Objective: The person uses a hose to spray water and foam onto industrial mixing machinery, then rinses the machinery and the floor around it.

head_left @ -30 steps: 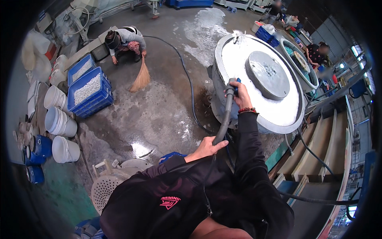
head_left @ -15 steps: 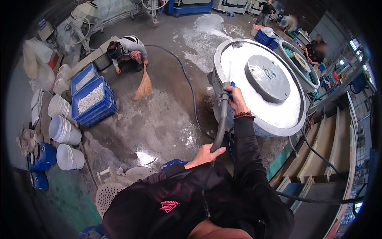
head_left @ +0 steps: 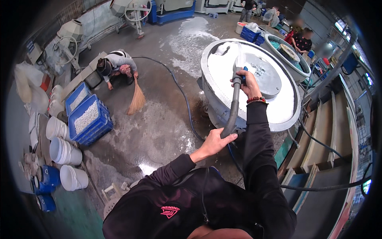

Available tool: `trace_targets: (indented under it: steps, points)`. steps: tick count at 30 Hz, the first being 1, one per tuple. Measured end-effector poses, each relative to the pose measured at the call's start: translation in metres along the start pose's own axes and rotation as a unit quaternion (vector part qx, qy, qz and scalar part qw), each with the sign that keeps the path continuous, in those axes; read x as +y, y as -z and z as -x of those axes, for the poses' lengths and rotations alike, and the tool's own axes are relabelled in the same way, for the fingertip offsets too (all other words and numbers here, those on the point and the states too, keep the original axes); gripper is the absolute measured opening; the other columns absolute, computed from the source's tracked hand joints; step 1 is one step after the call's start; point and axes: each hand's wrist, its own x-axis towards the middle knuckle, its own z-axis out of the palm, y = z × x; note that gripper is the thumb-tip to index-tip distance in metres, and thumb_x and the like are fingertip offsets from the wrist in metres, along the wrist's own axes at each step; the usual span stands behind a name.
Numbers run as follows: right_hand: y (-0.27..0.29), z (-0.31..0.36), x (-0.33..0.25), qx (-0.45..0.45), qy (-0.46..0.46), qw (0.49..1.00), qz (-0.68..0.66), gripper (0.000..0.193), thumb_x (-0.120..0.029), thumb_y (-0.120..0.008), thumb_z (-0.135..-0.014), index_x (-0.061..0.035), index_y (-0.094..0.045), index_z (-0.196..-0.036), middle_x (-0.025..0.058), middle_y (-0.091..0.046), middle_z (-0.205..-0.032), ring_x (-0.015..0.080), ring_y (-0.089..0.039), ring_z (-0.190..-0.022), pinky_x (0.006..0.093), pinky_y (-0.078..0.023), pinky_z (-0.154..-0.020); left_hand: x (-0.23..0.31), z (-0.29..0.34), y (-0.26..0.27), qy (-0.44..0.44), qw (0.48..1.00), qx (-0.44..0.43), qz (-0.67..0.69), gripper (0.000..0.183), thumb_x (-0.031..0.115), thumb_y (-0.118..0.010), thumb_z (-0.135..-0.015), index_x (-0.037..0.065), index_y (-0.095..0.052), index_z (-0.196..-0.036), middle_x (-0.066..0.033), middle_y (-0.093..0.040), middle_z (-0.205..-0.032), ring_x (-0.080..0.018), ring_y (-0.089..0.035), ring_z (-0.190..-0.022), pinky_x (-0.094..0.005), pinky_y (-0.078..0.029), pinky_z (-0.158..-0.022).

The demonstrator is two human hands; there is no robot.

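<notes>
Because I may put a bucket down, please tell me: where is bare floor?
Widest: grey floor between the crates, broom and hose. Smaller: green floor on the near side of the drums. Crowded: the left wall, where buckets and drums stand close together, and the nearer tub, where your right hand and left hand hold the pipe.

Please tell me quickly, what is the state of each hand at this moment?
Left hand: closed, holding the grey pipe by its lower part.
Right hand: closed, holding the same pipe higher up, by its blue valve handle.
</notes>
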Motion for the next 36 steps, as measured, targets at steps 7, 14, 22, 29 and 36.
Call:
trace_targets:
  steps: [7, 14, 22, 29, 36]
  points:
    - [0.028, -0.002, 0.011, 0.004, -0.034, 0.999, 0.011, 0.033, -0.007, -0.052, -0.072, 0.003, -0.037, -0.099, 0.0153, -0.049, -0.079, 0.0313, -0.059, -0.063, 0.0411, -0.052, -0.051, -0.002, -0.012, -0.015, 0.046, 0.996, -0.059, 0.057, 0.04, 0.039, -0.058, -0.08, 0.001, -0.051, -0.071, 0.0012, -0.042, -0.05, -0.0054, -0.041, -0.047, -0.0247, -0.034, -0.043]
    - [0.037, -0.049, -0.003, -0.012, -0.04, 0.999, -0.011, 0.029, -0.008, -0.051, -0.072, 0.0006, -0.038, -0.097, 0.0158, -0.047, -0.077, 0.0302, -0.057, -0.06, 0.0441, -0.051, -0.05, -0.007, -0.054, -0.015, 0.073, 0.976, -0.094, 0.18, 0.038, 0.04, -0.049, -0.086, 0.007, -0.041, -0.068, 0.0019, -0.036, -0.045, -0.0056, -0.034, -0.036, -0.022, -0.026, -0.035]
    - [0.102, -0.05, 0.087, 0.058, -0.118, 0.984, -0.118, 0.026, -0.008, -0.053, -0.07, -0.0002, -0.042, -0.093, 0.0158, -0.048, -0.076, 0.0327, -0.055, -0.061, 0.0459, -0.05, -0.052, -0.035, -0.063, -0.022, 0.186, 0.966, -0.111, 0.145, 0.043, 0.043, -0.05, -0.084, 0.007, -0.041, -0.063, 0.0018, -0.037, -0.044, -0.0061, -0.036, -0.035, -0.0221, -0.028, -0.035]
    - [0.201, 0.046, 0.101, 0.191, -0.104, 0.96, -0.175, 0.028, -0.015, -0.055, -0.075, 0.0002, -0.046, -0.097, 0.0169, -0.052, -0.084, 0.0353, -0.058, -0.072, 0.0467, -0.054, -0.058, -0.038, -0.069, -0.057, 0.147, 0.951, -0.272, -0.012, 0.036, 0.036, -0.06, -0.08, 0.002, -0.052, -0.075, 0.0039, -0.04, -0.051, -0.0039, -0.037, -0.046, -0.0222, -0.028, -0.042]
    - [0.253, 0.108, 0.052, 0.257, 0.017, 0.948, -0.186, 0.038, -0.01, -0.054, -0.075, 0.0024, -0.037, -0.107, 0.0188, -0.047, -0.092, 0.0373, -0.059, -0.073, 0.0465, -0.054, -0.053, -0.03, -0.074, -0.102, 0.074, 0.912, -0.403, -0.001, 0.042, 0.04, -0.057, -0.08, -0.001, -0.055, -0.087, -0.0042, -0.048, -0.059, -0.0101, -0.044, -0.057, -0.0289, -0.037, -0.054]
